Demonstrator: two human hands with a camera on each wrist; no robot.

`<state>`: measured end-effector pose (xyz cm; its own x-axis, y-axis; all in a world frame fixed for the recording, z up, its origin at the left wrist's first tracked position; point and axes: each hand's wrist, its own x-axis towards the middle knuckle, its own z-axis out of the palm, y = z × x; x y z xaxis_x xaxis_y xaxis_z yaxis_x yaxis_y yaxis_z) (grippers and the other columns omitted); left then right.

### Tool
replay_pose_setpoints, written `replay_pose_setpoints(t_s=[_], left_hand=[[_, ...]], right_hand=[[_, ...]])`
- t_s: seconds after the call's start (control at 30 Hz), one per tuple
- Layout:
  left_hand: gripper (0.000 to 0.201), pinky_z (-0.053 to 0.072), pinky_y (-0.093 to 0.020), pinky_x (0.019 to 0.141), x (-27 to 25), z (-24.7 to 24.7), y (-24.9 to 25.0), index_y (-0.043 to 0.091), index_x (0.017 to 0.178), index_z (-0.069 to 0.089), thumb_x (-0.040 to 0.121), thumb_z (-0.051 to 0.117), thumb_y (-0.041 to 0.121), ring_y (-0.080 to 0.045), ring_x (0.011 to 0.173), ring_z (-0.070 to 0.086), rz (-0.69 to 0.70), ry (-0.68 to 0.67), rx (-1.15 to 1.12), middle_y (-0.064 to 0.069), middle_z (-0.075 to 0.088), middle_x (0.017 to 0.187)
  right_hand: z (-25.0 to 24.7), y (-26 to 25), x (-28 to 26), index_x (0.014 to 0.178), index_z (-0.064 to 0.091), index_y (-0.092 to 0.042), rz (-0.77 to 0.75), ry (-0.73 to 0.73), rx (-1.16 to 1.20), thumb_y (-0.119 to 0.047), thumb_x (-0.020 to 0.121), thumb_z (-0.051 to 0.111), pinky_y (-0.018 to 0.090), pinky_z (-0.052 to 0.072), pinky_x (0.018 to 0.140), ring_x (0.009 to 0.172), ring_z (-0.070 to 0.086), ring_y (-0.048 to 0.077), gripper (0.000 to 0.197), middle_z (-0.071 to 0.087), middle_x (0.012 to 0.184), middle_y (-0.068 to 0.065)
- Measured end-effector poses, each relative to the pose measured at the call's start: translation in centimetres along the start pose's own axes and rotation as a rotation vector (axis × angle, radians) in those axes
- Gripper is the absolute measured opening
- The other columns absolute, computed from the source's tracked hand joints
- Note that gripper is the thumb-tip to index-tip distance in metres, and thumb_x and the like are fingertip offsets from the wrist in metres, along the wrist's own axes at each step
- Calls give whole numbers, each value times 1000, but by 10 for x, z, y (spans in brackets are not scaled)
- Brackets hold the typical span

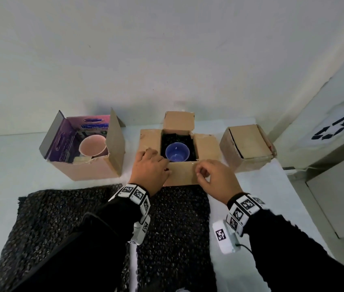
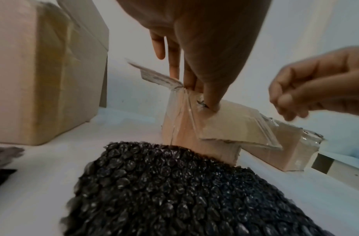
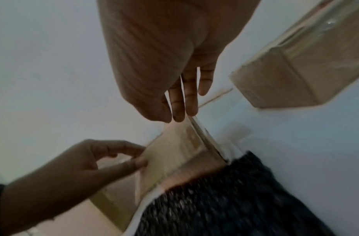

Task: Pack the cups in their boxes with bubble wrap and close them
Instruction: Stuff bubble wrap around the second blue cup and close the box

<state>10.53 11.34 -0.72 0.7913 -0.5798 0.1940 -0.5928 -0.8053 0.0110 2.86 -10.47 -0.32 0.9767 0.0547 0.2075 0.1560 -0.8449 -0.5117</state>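
Note:
A blue cup (image 1: 177,152) stands upright on black bubble wrap (image 1: 175,137) inside the open middle box (image 1: 207,146). My left hand (image 1: 162,162) pinches the left end of that box's near flap (image 2: 235,124), thumb on its outer face and fingers behind it. My right hand (image 1: 200,171) is at the flap's right end; its fingertips (image 3: 178,118) reach the flap's top edge without gripping it. A pink cup (image 1: 92,149) leans inside the open left box (image 1: 91,169). A large sheet of black bubble wrap (image 1: 61,218) lies flat on the table under my forearms.
A closed, taped box (image 1: 247,144) stands to the right of the middle box. The white table (image 1: 8,161) meets the wall just behind the boxes. Past the table's right edge is a white cabinet with a recycling sign (image 1: 333,127).

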Motion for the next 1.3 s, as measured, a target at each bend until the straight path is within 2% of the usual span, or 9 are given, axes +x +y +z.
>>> replay_pose_setpoints(t_s=[0.2,0.37,0.5,0.6,0.73,0.87,0.97,1.1,1.3], left_hand=[[27,41,-39,85,-31,1,5,24,104,68,80,63,36,-23,105,54,32,103,-85,5,63,113],[31,42,-38,86,-54,3,8,28,102,68,79,58,45,-22,107,51,93,6,-100,7,61,113],[49,41,-36,92,-61,-2,4,28,117,61,81,47,57,-19,111,48,167,-62,-178,8,58,117],[68,35,-37,98,-63,-10,6,30,134,45,78,49,68,-17,113,44,201,-95,-193,7,52,123],[76,34,-38,97,-55,-20,12,31,134,45,72,49,75,-18,117,38,178,-116,-191,6,46,128],[42,42,-34,79,-41,-33,15,21,115,57,85,58,49,-28,98,57,121,-172,-330,-4,64,107],[34,45,-34,71,-29,-52,11,20,117,55,90,59,41,-30,90,62,31,-134,-446,-9,68,98],[48,46,-32,73,-10,-82,-4,21,115,52,81,68,51,-26,93,62,-19,-101,-400,-5,67,102],[41,48,-33,79,7,-114,-33,18,111,62,75,77,32,-27,97,63,-83,7,-375,-4,68,101]], right_hand=[[50,-1,-46,120,51,-20,565,-357,-387,-66,79,56,39,44,90,112,53,25,62,54,119,3],[61,-6,-55,121,57,-28,485,-400,-378,-42,88,61,39,39,93,115,51,25,37,56,120,2],[39,-7,-45,80,52,-32,362,-501,145,-14,84,66,25,43,74,95,61,22,24,63,90,-4],[12,-19,-32,94,64,-23,241,-561,322,-2,83,65,15,44,75,96,61,13,24,66,98,-5],[-14,-35,-14,105,68,-11,201,-548,416,2,81,60,31,48,85,95,64,16,29,70,103,8],[-34,-43,-7,93,66,-25,220,-471,502,-4,78,73,31,49,89,95,66,16,27,71,98,-1],[-52,-39,-2,92,64,-31,222,-488,228,-15,71,82,24,44,79,89,62,8,32,68,93,-11],[-66,-37,13,82,55,-26,254,-449,-87,-25,89,65,28,48,71,74,65,16,12,63,77,-7],[-87,-45,53,96,60,-18,218,-106,154,-21,94,56,43,53,81,81,67,21,6,71,87,4]])
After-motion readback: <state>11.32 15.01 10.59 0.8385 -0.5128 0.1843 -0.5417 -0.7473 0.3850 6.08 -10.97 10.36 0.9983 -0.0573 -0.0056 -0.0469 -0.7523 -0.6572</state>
